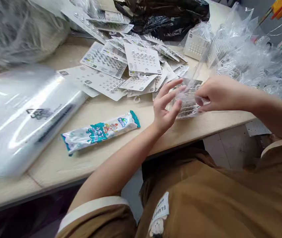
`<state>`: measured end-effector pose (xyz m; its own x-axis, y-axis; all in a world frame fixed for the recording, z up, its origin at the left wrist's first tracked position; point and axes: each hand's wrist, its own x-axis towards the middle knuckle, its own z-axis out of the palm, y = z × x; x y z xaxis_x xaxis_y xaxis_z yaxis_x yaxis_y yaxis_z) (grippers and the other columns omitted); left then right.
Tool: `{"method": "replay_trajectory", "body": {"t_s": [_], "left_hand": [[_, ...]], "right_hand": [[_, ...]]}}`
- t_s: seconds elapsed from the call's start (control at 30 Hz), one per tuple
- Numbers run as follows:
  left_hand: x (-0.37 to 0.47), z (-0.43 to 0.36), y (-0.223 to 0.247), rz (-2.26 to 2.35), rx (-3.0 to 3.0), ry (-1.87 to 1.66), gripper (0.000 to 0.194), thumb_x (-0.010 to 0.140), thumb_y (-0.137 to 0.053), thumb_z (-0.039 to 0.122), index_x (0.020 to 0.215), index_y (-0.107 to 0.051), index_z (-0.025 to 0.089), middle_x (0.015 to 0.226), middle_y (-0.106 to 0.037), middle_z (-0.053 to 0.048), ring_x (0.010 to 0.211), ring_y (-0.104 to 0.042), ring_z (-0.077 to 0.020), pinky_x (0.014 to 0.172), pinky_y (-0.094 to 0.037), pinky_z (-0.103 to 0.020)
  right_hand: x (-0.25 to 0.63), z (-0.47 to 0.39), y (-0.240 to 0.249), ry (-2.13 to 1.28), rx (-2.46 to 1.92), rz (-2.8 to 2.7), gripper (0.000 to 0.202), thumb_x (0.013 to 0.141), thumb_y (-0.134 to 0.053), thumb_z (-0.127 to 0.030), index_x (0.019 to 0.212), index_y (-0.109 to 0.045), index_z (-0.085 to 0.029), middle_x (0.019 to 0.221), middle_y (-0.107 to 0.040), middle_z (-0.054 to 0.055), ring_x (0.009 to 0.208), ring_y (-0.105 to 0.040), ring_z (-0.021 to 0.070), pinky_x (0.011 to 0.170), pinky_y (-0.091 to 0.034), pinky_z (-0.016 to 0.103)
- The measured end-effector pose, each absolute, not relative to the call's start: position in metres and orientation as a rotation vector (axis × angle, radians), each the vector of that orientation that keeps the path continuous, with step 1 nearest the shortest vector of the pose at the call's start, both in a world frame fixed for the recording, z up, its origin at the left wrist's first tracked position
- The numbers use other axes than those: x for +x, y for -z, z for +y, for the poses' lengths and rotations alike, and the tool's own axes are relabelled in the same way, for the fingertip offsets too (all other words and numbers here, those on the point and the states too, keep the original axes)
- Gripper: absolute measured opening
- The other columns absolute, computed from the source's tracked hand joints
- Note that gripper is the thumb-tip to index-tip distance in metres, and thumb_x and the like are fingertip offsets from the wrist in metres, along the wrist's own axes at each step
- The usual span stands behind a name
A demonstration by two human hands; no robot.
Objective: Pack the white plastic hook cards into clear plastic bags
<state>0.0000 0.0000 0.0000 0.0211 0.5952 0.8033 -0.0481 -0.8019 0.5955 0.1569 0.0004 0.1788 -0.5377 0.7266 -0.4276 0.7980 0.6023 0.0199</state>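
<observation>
Between my two hands, near the table's front edge, lies a clear plastic bag [189, 105] with a stack of earring cards in it. My right hand [214, 94] pinches the bag's right side, thumb and fingers closed on the film. On the other side, my left hand [167, 102] has its fingers spread, their tips at the bag's left edge. Loose white cards with rows of pearl-like studs [143, 59] lie in a heap just beyond my hands. Part of the bag's opening is hidden by my fingers.
A wrapped ice-cream bar [101, 132] lies left of my left arm. A pile of flat clear bags [29, 119] covers the table's left side. Filled bags of cards [245, 62] are heaped at right. A black plastic bag [165, 16] stands at the back.
</observation>
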Motion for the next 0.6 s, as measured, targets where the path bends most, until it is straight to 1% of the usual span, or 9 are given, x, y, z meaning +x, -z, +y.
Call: {"method": "replay_trajectory", "body": {"t_s": [0.1,0.17,0.27,0.37,0.47,0.6], "left_hand": [[-0.001,0.0,0.0,0.59,1.845,-1.815,0.035,0.102,-0.051,0.049,0.133,-0.063,0.038,0.138,-0.063,-0.002,0.131,-0.059,-0.0272,0.113,-0.046,-0.05],[-0.001,0.0,0.0,0.603,1.842,-1.808,0.035,0.102,-0.05,0.05,0.132,-0.064,0.037,0.138,-0.064,-0.002,0.131,-0.059,-0.0276,0.112,-0.046,-0.052],[-0.001,-0.001,-0.002,0.596,1.823,-1.811,0.035,0.101,-0.051,0.05,0.13,-0.065,0.038,0.136,-0.064,-0.002,0.13,-0.06,-0.0278,0.111,-0.048,-0.052],[-0.001,-0.002,-0.004,0.569,1.799,-1.817,0.035,0.1,-0.051,0.05,0.13,-0.066,0.039,0.136,-0.065,-0.002,0.129,-0.06,-0.0283,0.111,-0.048,-0.052],[-0.001,-0.003,-0.005,0.566,1.798,-1.81,0.036,0.1,-0.05,0.054,0.129,-0.066,0.04,0.135,-0.065,-0.001,0.13,-0.06,-0.0292,0.112,-0.047,-0.053],[-0.001,-0.004,-0.005,0.623,1.806,-1.786,0.04,0.099,-0.047,0.059,0.128,-0.067,0.039,0.136,-0.065,-0.001,0.13,-0.06,-0.03,0.111,-0.048,-0.054]], "right_hand": [[0.165,0.008,-0.186,0.285,1.26,2.513,0.016,0.082,-0.07,-0.032,0.076,-0.069,-0.017,0.066,-0.058,0.0,0.066,-0.048,0.0117,0.066,-0.029,0.029],[0.169,0.012,-0.186,0.306,1.285,2.518,0.018,0.082,-0.07,-0.034,0.076,-0.069,-0.017,0.067,-0.059,0.0,0.068,-0.05,0.0122,0.067,-0.029,0.029],[0.174,0.015,-0.185,0.331,1.314,2.475,0.019,0.08,-0.072,-0.033,0.073,-0.069,-0.016,0.067,-0.059,0.001,0.067,-0.05,0.0122,0.066,-0.03,0.029],[0.177,0.017,-0.186,0.344,1.367,2.494,0.019,0.081,-0.072,-0.034,0.075,-0.07,-0.016,0.068,-0.061,0.001,0.066,-0.051,0.012,0.066,-0.032,0.03],[0.179,0.019,-0.186,0.308,1.434,2.51,0.021,0.081,-0.072,-0.037,0.077,-0.071,-0.016,0.068,-0.062,0.001,0.066,-0.053,0.0123,0.066,-0.033,0.03],[0.179,0.021,-0.183,0.247,1.446,2.408,0.018,0.081,-0.072,-0.035,0.078,-0.073,-0.017,0.068,-0.063,0.002,0.066,-0.054,0.0131,0.064,-0.034,0.03]]}}
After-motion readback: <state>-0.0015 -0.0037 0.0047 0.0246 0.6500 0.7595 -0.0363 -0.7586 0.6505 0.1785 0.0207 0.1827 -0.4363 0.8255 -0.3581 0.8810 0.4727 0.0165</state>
